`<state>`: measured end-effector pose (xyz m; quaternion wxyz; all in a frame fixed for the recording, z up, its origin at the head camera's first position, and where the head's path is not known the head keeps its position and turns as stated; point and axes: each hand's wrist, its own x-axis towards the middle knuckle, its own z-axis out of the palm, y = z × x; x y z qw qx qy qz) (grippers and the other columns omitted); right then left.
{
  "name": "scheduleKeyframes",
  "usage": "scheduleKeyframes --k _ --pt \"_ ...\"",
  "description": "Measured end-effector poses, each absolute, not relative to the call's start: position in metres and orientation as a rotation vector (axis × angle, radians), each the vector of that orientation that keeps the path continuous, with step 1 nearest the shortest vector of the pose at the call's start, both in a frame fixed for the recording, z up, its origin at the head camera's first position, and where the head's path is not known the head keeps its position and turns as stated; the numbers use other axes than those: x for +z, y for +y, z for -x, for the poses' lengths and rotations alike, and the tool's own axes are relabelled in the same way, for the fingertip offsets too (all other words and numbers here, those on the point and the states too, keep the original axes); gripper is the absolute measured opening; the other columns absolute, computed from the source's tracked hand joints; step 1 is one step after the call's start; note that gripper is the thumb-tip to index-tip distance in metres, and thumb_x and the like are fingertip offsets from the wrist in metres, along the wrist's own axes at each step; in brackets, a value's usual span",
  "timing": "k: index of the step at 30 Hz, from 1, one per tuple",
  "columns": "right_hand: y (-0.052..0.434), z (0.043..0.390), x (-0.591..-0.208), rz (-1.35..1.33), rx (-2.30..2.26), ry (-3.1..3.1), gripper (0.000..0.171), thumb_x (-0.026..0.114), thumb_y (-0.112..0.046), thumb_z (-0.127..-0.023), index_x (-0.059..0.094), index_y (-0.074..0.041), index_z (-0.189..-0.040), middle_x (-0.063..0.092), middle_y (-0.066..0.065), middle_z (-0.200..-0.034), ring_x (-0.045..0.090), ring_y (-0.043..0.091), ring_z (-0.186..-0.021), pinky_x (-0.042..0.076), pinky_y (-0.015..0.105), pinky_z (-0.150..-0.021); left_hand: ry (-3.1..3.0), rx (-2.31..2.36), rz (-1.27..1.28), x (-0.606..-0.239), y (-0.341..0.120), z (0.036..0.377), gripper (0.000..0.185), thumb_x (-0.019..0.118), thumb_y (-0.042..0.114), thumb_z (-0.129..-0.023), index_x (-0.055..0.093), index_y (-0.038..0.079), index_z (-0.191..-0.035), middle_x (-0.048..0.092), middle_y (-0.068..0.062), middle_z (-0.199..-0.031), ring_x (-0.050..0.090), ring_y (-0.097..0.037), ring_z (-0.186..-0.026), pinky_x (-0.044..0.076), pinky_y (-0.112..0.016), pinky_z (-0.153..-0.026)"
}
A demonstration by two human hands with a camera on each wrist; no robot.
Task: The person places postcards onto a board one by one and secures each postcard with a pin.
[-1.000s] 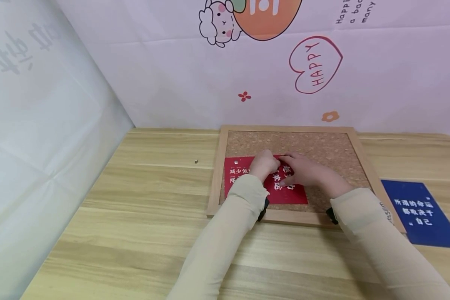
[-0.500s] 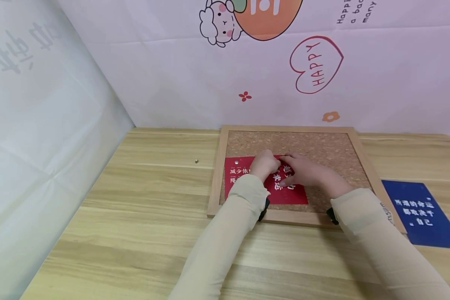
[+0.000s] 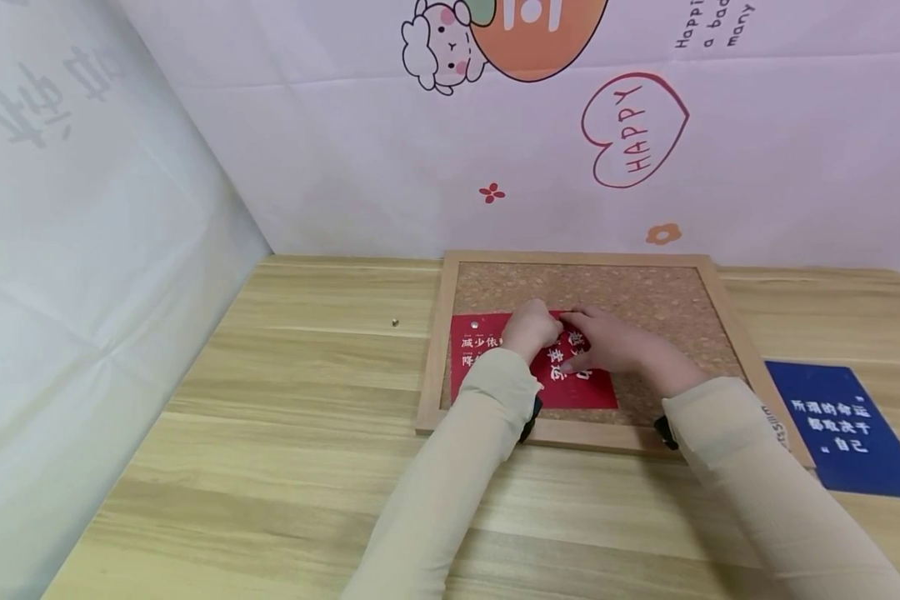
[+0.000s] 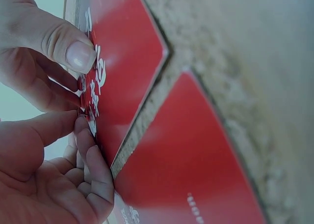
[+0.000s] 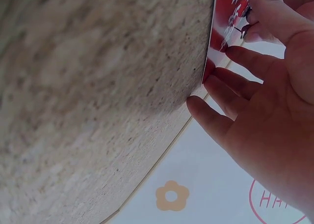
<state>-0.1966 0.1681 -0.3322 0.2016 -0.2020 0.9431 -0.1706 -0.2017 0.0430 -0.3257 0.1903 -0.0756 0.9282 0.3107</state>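
**Pinning a red card onto the cork board**

Pressing close together, both hands are working at the top edge of the red card (image 3: 532, 362), which is lying flat on the lower left part of the cork board (image 3: 645, 292). The left hand (image 3: 528, 327) is curling its fingers, and in the left wrist view its thumb and forefinger are pinching something very small and dark against the card; I cannot tell for sure what it is, but it is looking like a pin. The right hand (image 3: 607, 342) is resting on the card with its fingers mostly straight and a little spread, and its thumb (image 4: 73, 49) is pressing the card down just beside the left fingertips.

One pin (image 3: 475, 324) is already sitting in the top left corner of the card. So I am judging that the step in hand is fixing a second point of the card, near its top middle. The next move is probably asking for a straight push into the cork while the right hand is keeping the card from sliding.

Further out, a loose pin (image 3: 395, 320) is lying on the table (image 3: 270, 433) to the left of the board, well apart from it. A blue card (image 3: 840, 425) is lying on the table just beside the board's right frame.
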Motion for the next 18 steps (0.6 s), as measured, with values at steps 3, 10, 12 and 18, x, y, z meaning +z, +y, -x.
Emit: scheduleKeyframes --k 3,10,12,18 --pt "0.1682 0.1964 -0.3317 0.562 -0.483 2.631 0.082 0.073 -0.030 -0.083 0.032 0.005 -0.145 0.026 0.032 -0.149 0.025 0.053 -0.136 0.028 0.064 -0.108 2.611 0.867 0.207 -0.3256 0.0429 0.2020 0.034 0.055 0.025 -0.096 0.061 0.011 -0.127 0.062 -0.002 -0.124 0.050 -0.016 -0.077 0.038 -0.025 -0.062" --pt "0.1682 0.1959 -0.3309 0.564 -0.482 2.628 0.082 0.074 -0.031 -0.083 0.032 0.004 -0.145 0.025 0.032 -0.149 0.024 0.053 -0.136 0.028 0.064 -0.108 2.612 0.855 0.193 -0.3260 0.0418 0.2031 0.033 0.054 0.024 -0.097 0.061 0.010 -0.126 0.063 -0.003 -0.122 0.050 -0.016 -0.076 0.037 -0.025 -0.060" --pt "0.1678 0.1960 -0.3311 0.566 -0.481 2.631 0.082 0.074 -0.031 -0.083 0.033 0.004 -0.145 0.026 0.032 -0.149 0.025 0.053 -0.136 0.028 0.064 -0.108 2.614 0.849 0.189 -0.3265 0.0414 0.2035 0.033 0.054 0.024 -0.097 0.061 0.010 -0.125 0.062 -0.003 -0.123 0.051 -0.017 -0.078 0.038 -0.026 -0.061" --pt "0.1680 0.1964 -0.3319 0.569 -0.477 2.639 0.082 0.074 -0.030 -0.082 0.033 0.005 -0.144 0.027 0.032 -0.148 0.026 0.053 -0.135 0.029 0.064 -0.107 2.612 0.844 0.189 -0.3278 0.0415 0.2045 0.032 0.054 0.025 -0.097 0.062 0.011 -0.124 0.062 -0.002 -0.125 0.051 -0.016 -0.079 0.038 -0.026 -0.062"
